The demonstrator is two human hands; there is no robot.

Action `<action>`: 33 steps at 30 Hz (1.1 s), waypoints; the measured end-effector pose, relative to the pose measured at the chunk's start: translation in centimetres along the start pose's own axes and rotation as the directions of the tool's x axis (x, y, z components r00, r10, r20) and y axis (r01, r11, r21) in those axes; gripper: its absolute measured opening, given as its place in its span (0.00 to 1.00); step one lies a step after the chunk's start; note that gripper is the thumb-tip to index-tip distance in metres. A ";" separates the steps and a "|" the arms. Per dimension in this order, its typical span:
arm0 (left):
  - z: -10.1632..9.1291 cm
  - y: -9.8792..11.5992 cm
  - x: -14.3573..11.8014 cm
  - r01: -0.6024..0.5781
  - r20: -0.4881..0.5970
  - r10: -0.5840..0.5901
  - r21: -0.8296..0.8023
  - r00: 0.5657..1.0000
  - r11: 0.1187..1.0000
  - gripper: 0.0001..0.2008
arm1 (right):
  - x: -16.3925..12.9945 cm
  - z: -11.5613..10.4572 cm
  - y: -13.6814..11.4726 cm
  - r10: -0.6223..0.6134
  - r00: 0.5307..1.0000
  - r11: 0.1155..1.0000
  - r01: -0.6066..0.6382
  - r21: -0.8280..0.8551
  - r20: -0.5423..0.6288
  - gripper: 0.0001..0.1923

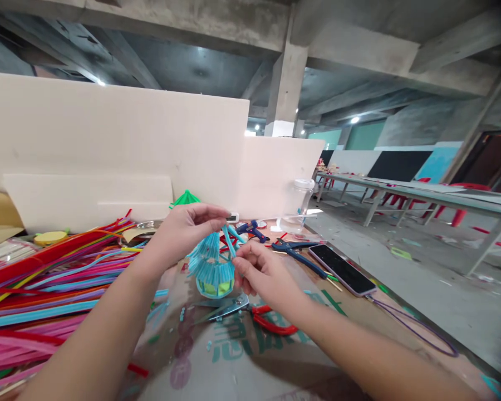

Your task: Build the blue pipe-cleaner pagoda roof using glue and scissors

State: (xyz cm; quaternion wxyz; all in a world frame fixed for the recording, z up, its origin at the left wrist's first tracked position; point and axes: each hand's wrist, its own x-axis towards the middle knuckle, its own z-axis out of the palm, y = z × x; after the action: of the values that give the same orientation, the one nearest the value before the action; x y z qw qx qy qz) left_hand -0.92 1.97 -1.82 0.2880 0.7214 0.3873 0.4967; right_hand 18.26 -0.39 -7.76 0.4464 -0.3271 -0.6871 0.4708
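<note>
Between my hands is a light-blue craft piece [211, 277] made of fuzzy pipe cleaners, with a ring-like base and yellow-green panels. My left hand [194, 220] is closed at its upper right, thumb and fingers pinching the top of a light-blue pipe cleaner [229, 240]. Lower down, the fingers of my right hand [259, 270] are pinched around the same strand, close to the craft piece's side. Just below lie scissors [234, 305] with red handles, blades pointing left. Part of the craft piece is hidden behind my left hand and wrist.
Bundles of coloured pipe cleaners [45, 301] cover the left. To the right are blue-handled pliers [300, 259], a phone [342, 270] with a purple strap and a clear plastic jar [300, 197]. A white board [117, 133] stands behind; a small green umbrella-shaped piece [186, 197] sits before it.
</note>
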 end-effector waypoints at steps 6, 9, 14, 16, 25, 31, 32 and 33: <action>-0.4 -1.2 0.7 -0.046 -0.255 0.114 0.256 0.960 0.966 0.20 | 0.3 -0.2 1.3 -0.029 0.998 0.998 0.026 -0.063 -0.051 0.10; -0.6 -2.5 1.3 -0.010 -0.205 0.080 0.323 0.975 0.946 0.23 | 0.5 -0.2 1.7 -0.050 0.997 0.991 0.043 -0.126 -0.053 0.10; -0.2 -3.2 1.5 -0.016 -0.068 0.035 0.261 0.997 0.965 0.24 | 1.1 -0.5 1.7 -0.039 0.999 0.973 0.031 -0.227 -0.030 0.10; -0.1 -2.9 1.3 -0.010 -0.029 0.017 0.238 0.999 0.971 0.23 | 1.2 -0.6 1.8 -0.042 0.998 0.971 0.032 -0.238 -0.036 0.10; -0.1 -1.3 0.8 -0.004 0.006 0.003 0.314 1.000 0.949 0.22 | 0.8 -0.2 1.7 -0.034 0.998 0.967 0.021 -0.253 -0.049 0.08; -0.4 -1.2 0.5 -0.005 0.029 -0.004 0.296 1.000 0.955 0.20 | 0.9 -0.4 2.2 -0.106 0.993 0.936 0.085 -0.340 -0.045 0.10; -0.4 -1.2 0.5 -0.008 0.037 -0.003 0.296 0.999 0.955 0.19 | 0.9 -0.4 2.2 -0.127 0.991 0.926 0.104 -0.363 -0.040 0.10; -0.5 -1.2 0.5 -0.010 0.041 -0.002 0.299 0.999 0.954 0.19 | 0.9 -0.4 2.3 -0.146 0.989 0.915 0.121 -0.385 -0.036 0.11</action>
State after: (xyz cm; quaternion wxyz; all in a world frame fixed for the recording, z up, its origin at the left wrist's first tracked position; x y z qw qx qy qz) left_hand -1.58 3.09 -2.39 0.1822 0.7674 0.4505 0.4183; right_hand 18.40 1.32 -9.57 0.4270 -0.3750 -0.7715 0.2859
